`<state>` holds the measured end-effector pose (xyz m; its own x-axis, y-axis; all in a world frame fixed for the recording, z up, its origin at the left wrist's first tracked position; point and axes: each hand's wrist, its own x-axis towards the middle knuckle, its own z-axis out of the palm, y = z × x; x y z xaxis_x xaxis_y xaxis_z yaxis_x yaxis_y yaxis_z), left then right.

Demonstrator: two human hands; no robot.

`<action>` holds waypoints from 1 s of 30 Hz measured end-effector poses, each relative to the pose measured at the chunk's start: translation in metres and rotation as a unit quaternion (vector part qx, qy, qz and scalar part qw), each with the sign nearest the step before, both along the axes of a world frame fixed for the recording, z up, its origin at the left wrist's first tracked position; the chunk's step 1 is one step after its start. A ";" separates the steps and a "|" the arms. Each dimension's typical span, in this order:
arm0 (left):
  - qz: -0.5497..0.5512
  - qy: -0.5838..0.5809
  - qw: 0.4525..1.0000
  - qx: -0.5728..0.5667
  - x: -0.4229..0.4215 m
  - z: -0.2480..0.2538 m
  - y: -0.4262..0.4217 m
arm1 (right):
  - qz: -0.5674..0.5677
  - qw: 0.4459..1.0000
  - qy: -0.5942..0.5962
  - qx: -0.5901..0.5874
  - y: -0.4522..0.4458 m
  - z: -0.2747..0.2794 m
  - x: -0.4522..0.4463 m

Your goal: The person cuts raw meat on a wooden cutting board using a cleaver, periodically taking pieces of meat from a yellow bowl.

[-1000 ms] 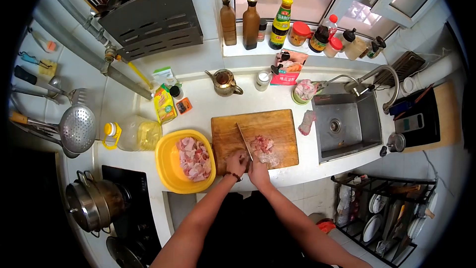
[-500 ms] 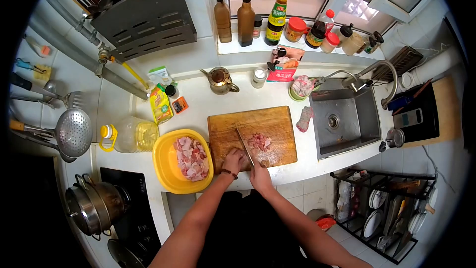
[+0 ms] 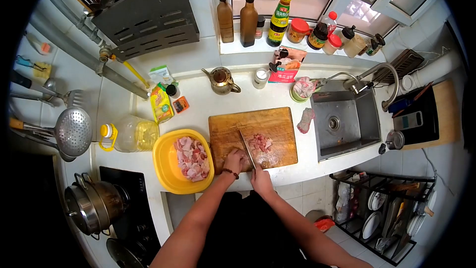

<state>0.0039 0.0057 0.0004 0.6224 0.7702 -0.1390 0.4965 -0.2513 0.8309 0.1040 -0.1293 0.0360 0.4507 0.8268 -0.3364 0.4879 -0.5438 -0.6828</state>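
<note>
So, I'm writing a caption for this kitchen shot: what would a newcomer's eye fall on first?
Probably the bright yellow basin of raw meat, just left of the wooden cutting board. Next come the hands over the board's near edge, the right hand gripping a knife beside a small pile of cut meat. Bottles and jars line the windowsill beyond.

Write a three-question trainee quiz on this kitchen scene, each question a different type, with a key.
1. Which hand holds the long steel-bladed knife?
2. True or false: in the picture, the rounded yellow plastic basin stands right of the rectangular wooden cutting board.
3. The larger heap of pale pink raw meat chunks lies in: a) the grey metal sink; b) the basin; c) the spouted metal teapot.
Key: 1. The right hand. 2. False. 3. b.
</note>
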 end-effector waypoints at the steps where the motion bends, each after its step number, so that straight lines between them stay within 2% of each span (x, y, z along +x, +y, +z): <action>1: 0.001 0.001 1.000 -0.001 0.002 0.007 0.001 | -0.009 0.999 -0.006 0.033 0.013 0.002 0.002; 2: 0.002 0.013 1.000 -0.006 0.004 0.014 0.002 | -0.017 0.998 -0.012 0.066 0.024 0.004 0.003; 5: -0.007 0.016 1.000 -0.001 0.001 0.014 0.002 | 0.000 0.999 -0.025 0.046 0.039 -0.001 0.008; 8: -0.006 0.003 1.000 0.020 0.004 -0.001 0.002 | -0.020 0.999 0.014 0.048 0.015 0.016 0.001; 10: 0.001 0.007 1.000 0.028 -0.001 -0.013 -0.002 | -0.006 1.000 0.007 0.004 0.001 0.006 -0.004; 12: 0.004 -0.040 0.997 0.064 0.002 -0.013 0.001 | 0.003 1.000 0.004 0.008 0.002 0.001 -0.002; 18: 0.002 0.001 0.998 0.057 0.005 -0.004 0.002 | 0.003 0.994 -0.031 0.103 0.026 -0.007 0.005; 19: 0.004 0.001 0.998 0.058 0.005 -0.006 0.003 | -0.008 0.998 0.009 0.060 0.020 0.007 0.003; 22: 0.009 -0.019 0.999 0.041 0.000 -0.008 0.000 | 0.005 1.000 0.026 0.004 -0.007 0.002 -0.001; 28: -0.023 -0.006 0.998 0.055 0.001 -0.005 0.004 | 0.011 0.999 -0.018 0.045 0.029 -0.011 0.005; 30: -0.014 0.035 0.999 0.019 0.003 -0.004 0.004 | 0.005 0.998 -0.011 0.055 0.015 -0.011 0.002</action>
<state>0.0067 0.0098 -0.0032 0.6338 0.7579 -0.1546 0.5457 -0.2965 0.7838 0.1061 -0.1144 0.0251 0.4481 0.8629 -0.2339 0.5086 -0.4612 -0.7271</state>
